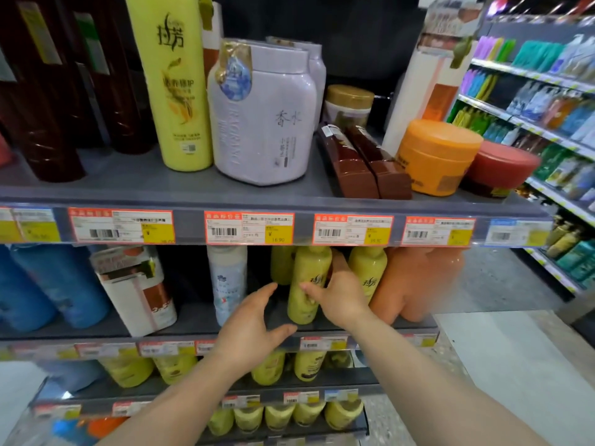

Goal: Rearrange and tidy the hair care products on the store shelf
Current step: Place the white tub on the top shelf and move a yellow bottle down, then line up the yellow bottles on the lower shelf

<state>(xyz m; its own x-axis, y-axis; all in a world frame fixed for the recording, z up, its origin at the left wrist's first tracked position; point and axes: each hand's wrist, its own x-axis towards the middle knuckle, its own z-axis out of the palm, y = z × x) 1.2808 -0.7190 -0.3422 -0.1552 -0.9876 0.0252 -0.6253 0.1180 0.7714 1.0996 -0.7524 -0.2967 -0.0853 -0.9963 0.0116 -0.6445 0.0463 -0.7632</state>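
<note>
On the middle shelf [193, 326] a yellow-green shampoo bottle [306, 304] stands upright, and my right hand [341, 294] grips it from the right with thumb across its front. My left hand [251, 323] hovers just left of that bottle, fingers spread and relaxed, holding nothing. More yellow-green bottles [367, 268] stand behind and to the right. A white floral bottle [227, 284] stands to the left of my left hand.
Orange bottles [415, 284] fill the right end of the middle shelf; a white-and-brown bottle [138, 291] and blue bottles [61, 284] stand at the left. The top shelf carries a tall yellow bottle [174, 82], a lilac jar [267, 117], brown tubes [354, 162] and an orange tub [434, 156].
</note>
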